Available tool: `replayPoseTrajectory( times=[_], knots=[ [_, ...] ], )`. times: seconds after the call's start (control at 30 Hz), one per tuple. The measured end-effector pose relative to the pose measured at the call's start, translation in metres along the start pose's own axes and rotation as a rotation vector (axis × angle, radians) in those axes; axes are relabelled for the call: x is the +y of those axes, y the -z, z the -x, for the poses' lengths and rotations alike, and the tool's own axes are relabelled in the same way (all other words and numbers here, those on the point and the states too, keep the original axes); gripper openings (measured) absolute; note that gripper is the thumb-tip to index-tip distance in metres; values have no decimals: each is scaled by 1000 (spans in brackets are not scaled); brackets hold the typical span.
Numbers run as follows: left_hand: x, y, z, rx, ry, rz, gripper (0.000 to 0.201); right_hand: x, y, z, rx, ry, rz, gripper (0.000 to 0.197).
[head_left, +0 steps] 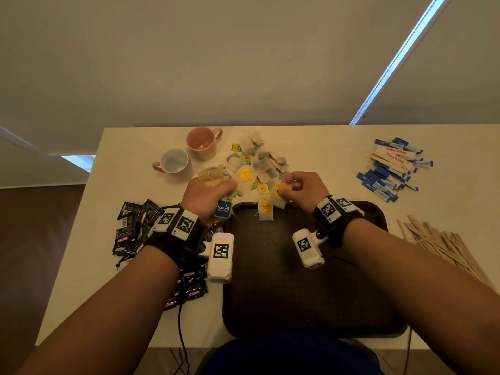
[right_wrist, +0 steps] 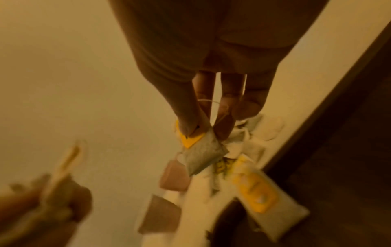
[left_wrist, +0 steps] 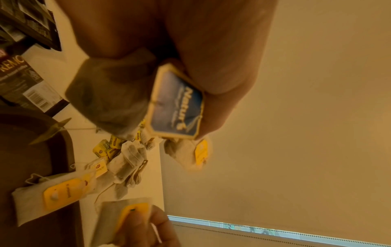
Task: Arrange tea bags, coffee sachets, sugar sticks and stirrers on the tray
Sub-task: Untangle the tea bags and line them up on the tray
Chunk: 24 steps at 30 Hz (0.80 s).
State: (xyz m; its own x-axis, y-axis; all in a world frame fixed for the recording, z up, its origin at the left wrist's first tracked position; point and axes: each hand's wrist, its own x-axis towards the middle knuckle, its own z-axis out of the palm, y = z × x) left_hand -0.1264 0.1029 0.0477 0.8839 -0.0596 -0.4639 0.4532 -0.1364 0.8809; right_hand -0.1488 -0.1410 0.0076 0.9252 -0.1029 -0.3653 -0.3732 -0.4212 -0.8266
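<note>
Yellow-tagged tea bag (head_left: 279, 194) pinched between thumb and fingertip of the right hand (head_left: 303, 191), over the tray's (head_left: 303, 293) far edge. Left hand (head_left: 207, 194) clutches a bundle. Best laid flat beside the bag already there (head_left: 265, 209), string tucked.

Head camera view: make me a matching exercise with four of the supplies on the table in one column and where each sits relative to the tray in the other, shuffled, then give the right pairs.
Things:
1. coffee sachets
2. sugar sticks
3. stirrers
4. loose tea bag pile

Places:
A. table, beyond the far edge of the tray
B. table, right of the tray, near side
C. table, left of the tray
D. table, far right, beyond the tray's corner

Pairs: 1-C, 2-D, 3-B, 4-A
</note>
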Motion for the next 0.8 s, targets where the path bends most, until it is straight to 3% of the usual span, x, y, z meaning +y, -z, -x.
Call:
replayPoseTrajectory(
  times=[0.1,0.2,0.4,0.7,0.8],
  knots=[
    [2,-2,2,-19,-4,-2,45,14,-17,-8,-95,-59,259,19],
    [5,-3,3,-19,-2,15,35,17,-37,-10,-206,-80,366,22],
    [3,-1,1,-4,7,30,37,23,-55,-20,-211,-46,584,16],
    [-4,1,0,-7,-7,45,31,28,-53,-24,-108,-71,489,25],
    [-2,-1,1,-12,-19,45,32,14,-43,-18,-11,15,433,24]
  ],
)
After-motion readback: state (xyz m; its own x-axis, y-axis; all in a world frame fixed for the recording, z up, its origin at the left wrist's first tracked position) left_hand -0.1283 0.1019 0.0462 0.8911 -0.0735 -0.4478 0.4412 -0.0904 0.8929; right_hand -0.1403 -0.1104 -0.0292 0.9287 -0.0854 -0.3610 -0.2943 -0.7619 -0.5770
